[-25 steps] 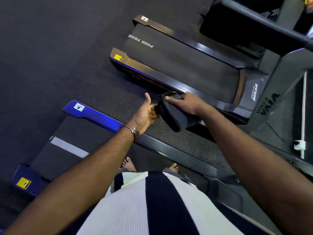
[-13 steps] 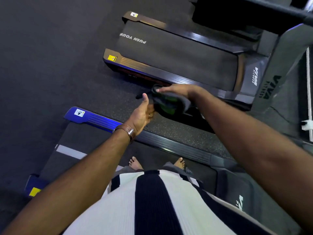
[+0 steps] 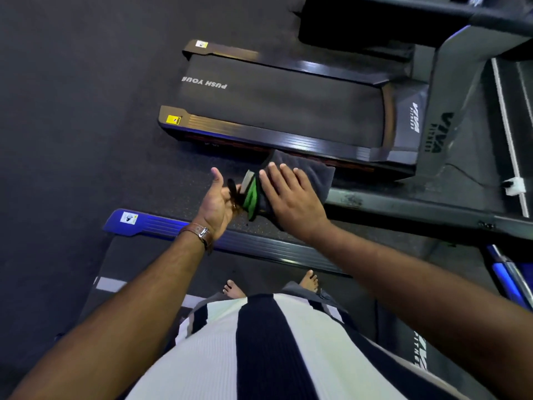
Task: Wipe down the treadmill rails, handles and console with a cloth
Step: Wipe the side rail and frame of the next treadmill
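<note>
A dark grey cloth (image 3: 313, 174) with a green label at its near edge is sandwiched between my two hands, above the floor gap between two treadmills. My left hand (image 3: 216, 204) is palm up with the thumb raised; its fingers run under the cloth and are hidden. My right hand (image 3: 288, 197) lies flat on top of the cloth with straight fingers. I stand barefoot on the belt of a treadmill whose left side rail (image 3: 259, 248) passes just below my hands. Its grey upright (image 3: 444, 131) rises at the right.
A second treadmill (image 3: 274, 111) with "PUSH YOUR" on its belt lies parallel beyond the cloth. A dark handlebar (image 3: 432, 10) crosses the top right. A blue-lit bar (image 3: 504, 275) shows at the right edge. Dark rubber floor (image 3: 72, 111) spreads to the left.
My right hand has gone from gripping the bunched cloth to lying flat on it. The cloth is now spread wider over my left fingers. The view has dropped slightly.
</note>
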Tool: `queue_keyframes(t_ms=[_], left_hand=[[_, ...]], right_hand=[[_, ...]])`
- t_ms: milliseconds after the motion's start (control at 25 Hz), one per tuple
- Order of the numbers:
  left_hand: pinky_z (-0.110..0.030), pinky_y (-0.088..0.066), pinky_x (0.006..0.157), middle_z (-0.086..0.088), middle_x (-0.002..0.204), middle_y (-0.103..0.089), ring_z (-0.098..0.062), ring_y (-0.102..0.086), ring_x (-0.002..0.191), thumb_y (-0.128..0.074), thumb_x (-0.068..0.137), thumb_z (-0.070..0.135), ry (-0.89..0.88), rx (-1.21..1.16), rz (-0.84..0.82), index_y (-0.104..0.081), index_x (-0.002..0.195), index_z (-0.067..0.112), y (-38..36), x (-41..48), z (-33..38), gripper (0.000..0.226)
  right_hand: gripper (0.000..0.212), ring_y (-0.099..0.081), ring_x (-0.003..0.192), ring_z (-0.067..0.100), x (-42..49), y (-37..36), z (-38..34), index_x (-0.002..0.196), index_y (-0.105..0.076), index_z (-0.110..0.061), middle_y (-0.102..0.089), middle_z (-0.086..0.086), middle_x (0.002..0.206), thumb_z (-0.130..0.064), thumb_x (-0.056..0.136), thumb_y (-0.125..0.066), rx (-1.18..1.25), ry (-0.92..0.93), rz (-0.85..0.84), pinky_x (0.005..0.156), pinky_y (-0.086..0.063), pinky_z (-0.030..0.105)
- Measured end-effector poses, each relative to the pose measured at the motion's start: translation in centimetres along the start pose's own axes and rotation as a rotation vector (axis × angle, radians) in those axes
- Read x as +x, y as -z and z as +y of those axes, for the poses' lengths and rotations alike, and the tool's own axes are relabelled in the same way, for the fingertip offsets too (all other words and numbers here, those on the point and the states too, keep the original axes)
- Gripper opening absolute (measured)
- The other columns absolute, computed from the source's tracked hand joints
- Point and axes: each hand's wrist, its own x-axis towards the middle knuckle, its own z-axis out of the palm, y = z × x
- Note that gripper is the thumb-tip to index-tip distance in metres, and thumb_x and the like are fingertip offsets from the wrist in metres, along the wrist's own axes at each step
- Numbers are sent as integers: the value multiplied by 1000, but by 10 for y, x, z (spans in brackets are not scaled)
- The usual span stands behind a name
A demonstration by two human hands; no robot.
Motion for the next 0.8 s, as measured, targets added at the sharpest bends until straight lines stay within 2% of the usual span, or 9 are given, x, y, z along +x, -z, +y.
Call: queue_keyframes(t_ms=[120,240,360,440,480,600,680,720,800], left_hand=[[-42,-40,107,-17,115,-68,-26,-62,113,-14,88,75,11,87,7,-64,118,3,2,3,-1,92],[-42,-44,101,-16,112,-69,-25,-63,109,-19,92,69,-9,150,25,-66,111,5,4,5,1,82],[-46,-48,97,-17,114,-67,-28,-64,106,-45,88,67,-45,272,19,-67,109,3,6,10,6,70],[-37,-50,86,-10,106,-69,-16,-65,90,-54,94,46,-139,362,33,-66,112,9,2,13,9,43],[-33,-48,86,-7,107,-69,-11,-63,89,-56,94,39,-195,430,48,-65,116,15,2,17,8,34],[-32,-46,95,-2,119,-66,-12,-61,106,-60,90,39,-286,563,58,-63,117,33,1,19,3,28],[-24,-47,90,1,110,-66,-5,-61,97,-60,93,26,-329,565,72,-62,116,28,-2,18,0,23],[-18,-47,85,1,106,-64,-1,-60,89,-58,95,19,-343,564,79,-61,117,21,-6,19,1,23],[-20,-48,83,-2,102,-62,-1,-57,82,-58,93,13,-320,592,86,-61,116,13,-8,23,7,22]], right_hand=[[54,-32,144,38,-26,-10,5,153,-31,-8,-31,18,157,-19,100,-38,-71,61,106,115,-29,50],[55,-28,146,34,-13,-17,-23,153,-31,-9,-29,13,159,-17,99,-42,-27,-42,194,116,-29,48],[54,-21,149,30,-8,-18,-21,154,-28,-9,-24,10,161,-15,101,-32,-44,200,176,119,-26,46],[53,-16,151,28,-24,-17,1,155,-25,-10,-20,8,163,-15,102,-28,-116,345,133,121,-21,47],[54,-16,151,26,-36,-16,12,155,-25,-11,-19,7,163,-15,102,-31,-132,329,130,120,-21,47],[64,-19,150,22,-62,-23,6,155,-27,-21,-23,4,162,-18,96,-51,-101,-79,224,119,-24,45],[66,-22,150,20,-57,-33,-30,153,-33,-25,-28,2,161,-24,94,-61,-7,-381,287,119,-20,43],[65,-22,149,19,-48,-36,-47,152,-35,-25,-29,1,160,-26,93,-62,55,-462,307,119,-17,43],[65,-21,150,18,-35,-39,-63,153,-34,-26,-28,-1,160,-24,93,-61,93,-421,299,119,-16,43]])
